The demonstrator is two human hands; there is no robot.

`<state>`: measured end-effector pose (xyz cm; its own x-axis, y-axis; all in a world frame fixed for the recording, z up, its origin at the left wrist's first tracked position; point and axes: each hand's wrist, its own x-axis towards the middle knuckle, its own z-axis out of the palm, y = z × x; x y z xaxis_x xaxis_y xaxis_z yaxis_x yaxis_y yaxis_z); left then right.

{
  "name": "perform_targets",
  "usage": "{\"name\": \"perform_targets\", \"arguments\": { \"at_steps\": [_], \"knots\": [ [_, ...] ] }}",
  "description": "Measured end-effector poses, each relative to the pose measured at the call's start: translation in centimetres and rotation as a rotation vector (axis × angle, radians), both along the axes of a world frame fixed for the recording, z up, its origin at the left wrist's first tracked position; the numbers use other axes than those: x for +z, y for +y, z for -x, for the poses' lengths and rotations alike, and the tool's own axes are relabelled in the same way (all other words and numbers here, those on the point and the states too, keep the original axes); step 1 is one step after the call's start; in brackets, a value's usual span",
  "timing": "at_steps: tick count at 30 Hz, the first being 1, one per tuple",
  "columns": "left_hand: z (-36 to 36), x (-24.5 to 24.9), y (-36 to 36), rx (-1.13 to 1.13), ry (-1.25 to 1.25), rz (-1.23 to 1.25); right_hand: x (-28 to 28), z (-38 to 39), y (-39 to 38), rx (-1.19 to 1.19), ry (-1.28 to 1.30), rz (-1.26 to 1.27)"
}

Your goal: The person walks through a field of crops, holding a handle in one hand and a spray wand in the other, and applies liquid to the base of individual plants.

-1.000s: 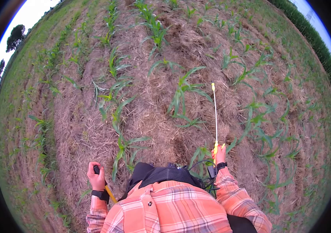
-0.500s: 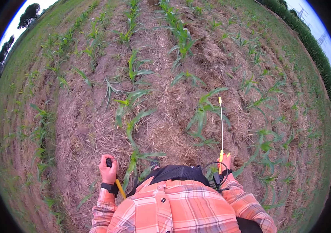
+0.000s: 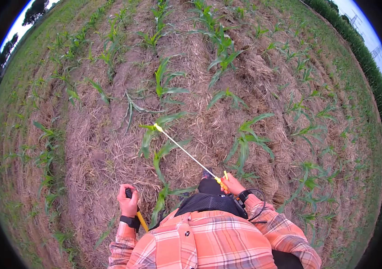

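Observation:
My right hand is closed round the yellow handle of a spray wand in front of my waist. The wand's thin white tube slants up and left, and its yellow nozzle overlaps the leaves of a young corn plant. To the left, my left hand is wrapped round the black grip of a pump lever, whose yellow bar runs back toward my side. A corn plant stands between my two hands, and another corn plant grows to the right of the wand.
Rows of young corn run away ahead over soil covered in dry straw. A wilted plant lies left of the nozzle. My shoe shows below the wand. Tall green growth lines the right edge.
My right hand has moved left and inward, swinging the wand's tip from the right-hand corn plant across to the left row. My left hand has shifted slightly right and down, still gripping the lever.

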<state>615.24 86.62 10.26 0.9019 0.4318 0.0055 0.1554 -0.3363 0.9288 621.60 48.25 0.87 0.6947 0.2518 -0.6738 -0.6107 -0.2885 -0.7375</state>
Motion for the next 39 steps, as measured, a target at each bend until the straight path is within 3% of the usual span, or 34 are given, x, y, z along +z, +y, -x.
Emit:
{"name": "perform_targets", "arguments": {
  "at_steps": [1, 8, 11, 15, 19, 27, 31, 33, 37, 39],
  "knots": [
    [-0.8, -0.2, 0.1, 0.002, -0.025, 0.040, -1.0, -0.7, 0.1, -0.024, -0.002, -0.074],
    [-8.4, 2.0, -1.0, 0.041, -0.011, -0.001, -5.2, -8.7, -3.6, -0.086, -0.087, 0.049],
    [-12.6, 3.3, -2.6, 0.012, 0.026, 0.002, -5.3, -12.2, -6.5, -0.231, -0.083, 0.145],
    [-17.8, 2.7, -4.0, -0.022, -0.031, -0.110, -2.9, -16.2, -10.7, -0.556, -0.139, 0.023],
    [-21.2, 3.0, -6.0, -0.029, -0.002, -0.117, -4.2, -19.5, -15.7, -0.834, -0.200, -0.062],
    [-25.0, 2.8, -5.4, -0.032, -0.046, -0.161, -3.6, -23.7, -20.8, -1.190, -0.275, 0.123],
    [-28.1, 2.8, -5.0, -0.011, 0.019, -0.101, -3.1, -26.6, -19.8, -1.179, -0.294, 0.173],
    [-30.7, 2.7, -4.8, -0.025, 0.020, -0.067, -3.2, -28.3, -18.3, -1.157, -0.290, 0.083],
    [-35.2, 1.7, -2.6, -0.148, -0.227, -0.255, -2.0, -32.1, -13.6, -0.984, -0.264, 0.115],
    [-36.0, 1.4, -1.0, -0.099, -0.077, -0.030, -2.6, -33.9, -11.7, -0.880, -0.264, 0.171]
  ]
}}
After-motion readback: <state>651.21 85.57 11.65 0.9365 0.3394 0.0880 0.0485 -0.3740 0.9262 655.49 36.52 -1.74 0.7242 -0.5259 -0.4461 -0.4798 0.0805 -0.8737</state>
